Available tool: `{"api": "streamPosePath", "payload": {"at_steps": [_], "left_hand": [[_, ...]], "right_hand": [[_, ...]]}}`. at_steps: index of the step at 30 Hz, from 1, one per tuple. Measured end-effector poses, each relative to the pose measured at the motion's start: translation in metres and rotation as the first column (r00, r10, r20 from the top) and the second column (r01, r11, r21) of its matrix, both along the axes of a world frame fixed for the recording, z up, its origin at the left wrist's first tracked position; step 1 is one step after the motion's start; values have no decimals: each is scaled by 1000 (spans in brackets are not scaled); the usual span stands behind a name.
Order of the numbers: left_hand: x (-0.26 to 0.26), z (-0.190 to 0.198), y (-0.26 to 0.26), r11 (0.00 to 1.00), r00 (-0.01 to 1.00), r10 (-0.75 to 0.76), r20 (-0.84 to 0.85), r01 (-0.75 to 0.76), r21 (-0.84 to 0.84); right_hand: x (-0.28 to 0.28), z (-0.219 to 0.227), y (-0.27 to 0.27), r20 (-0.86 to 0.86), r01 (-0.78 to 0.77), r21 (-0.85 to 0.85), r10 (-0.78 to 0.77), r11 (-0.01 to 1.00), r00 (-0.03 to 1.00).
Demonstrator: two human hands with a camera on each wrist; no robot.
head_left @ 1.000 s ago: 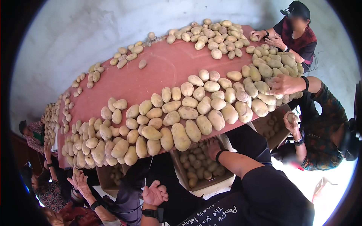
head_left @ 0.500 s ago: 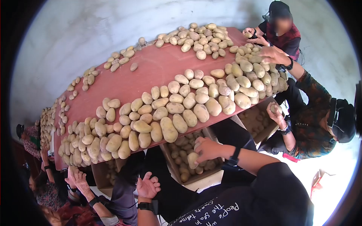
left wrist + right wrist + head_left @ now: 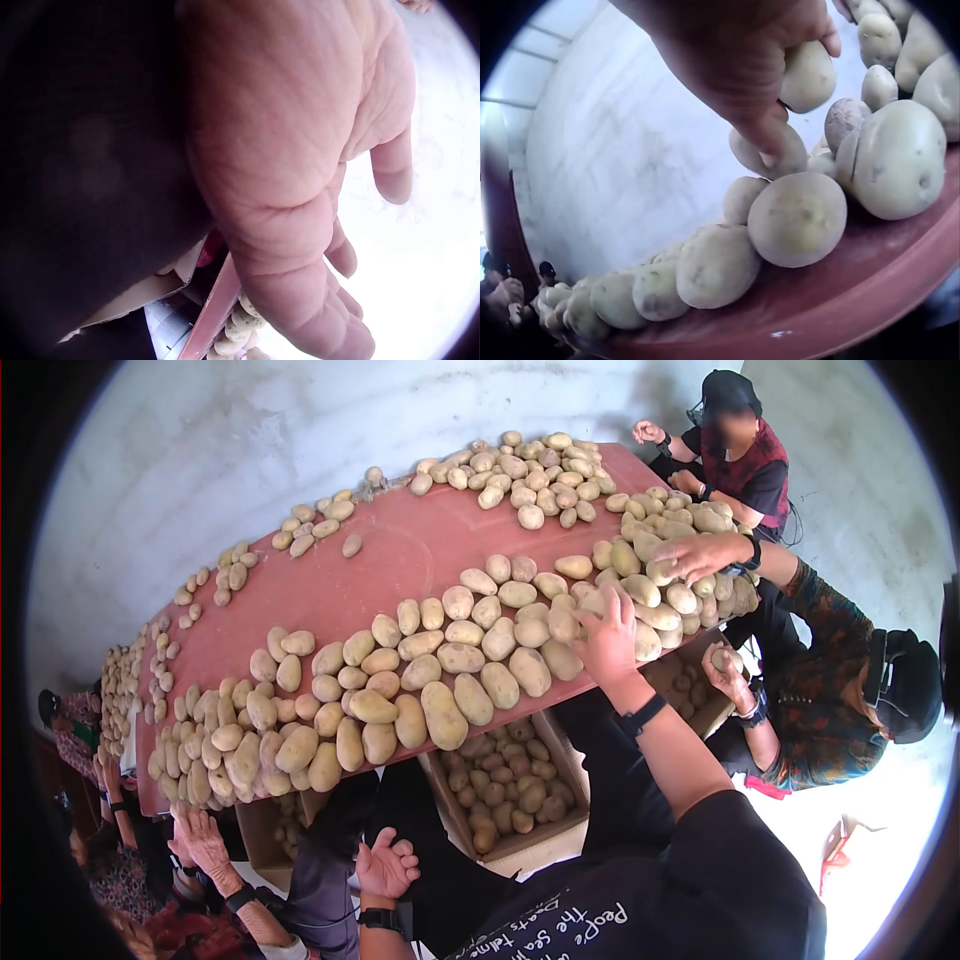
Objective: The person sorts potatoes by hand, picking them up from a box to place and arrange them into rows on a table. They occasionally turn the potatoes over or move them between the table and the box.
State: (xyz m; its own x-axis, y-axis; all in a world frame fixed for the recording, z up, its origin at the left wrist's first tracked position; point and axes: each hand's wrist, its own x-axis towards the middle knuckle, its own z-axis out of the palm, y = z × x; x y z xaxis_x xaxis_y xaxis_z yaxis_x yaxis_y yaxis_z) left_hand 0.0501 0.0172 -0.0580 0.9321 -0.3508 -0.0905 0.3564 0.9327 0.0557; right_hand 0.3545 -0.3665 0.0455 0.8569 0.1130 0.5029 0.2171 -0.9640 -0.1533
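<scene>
Potatoes (image 3: 445,715) lie in a thick band along the near edge of the red table (image 3: 390,560). Over the right part of that band, my right hand (image 3: 610,632) reaches down. In the right wrist view, my right hand (image 3: 742,60) has its fingers curled round a potato (image 3: 808,77), while one fingertip touches another potato (image 3: 784,157) below. My left hand (image 3: 388,863) hangs palm up near my lap, its fingers loosely curled and holding nothing. Seen close in the left wrist view, my left hand (image 3: 277,157) is relaxed, with its fingers apart.
Below the table edge stands a cardboard box (image 3: 540,842) of potatoes; others stand at left and right. A person (image 3: 840,680) at right reaches across the potatoes. Another sits at the far right corner, and several sit at left. A wall is behind.
My right hand rose from the box with a potato, then moved up and right over the table. That potato is no longer seen in the hand's earlier grip. My left hand stayed near my lap.
</scene>
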Motion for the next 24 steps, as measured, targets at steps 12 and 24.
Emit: {"api": "streamPosePath", "payload": {"at_steps": [12,24], "left_hand": [[5,2,0,999,1000,0,29,1,-34],[2,4,3,1000,1000,-11,29,11,4]], "right_hand": [[68,13,3,-13,-329,303,349,894,937],[33,5,40,-388,-362,-170,276,917,879]]}}
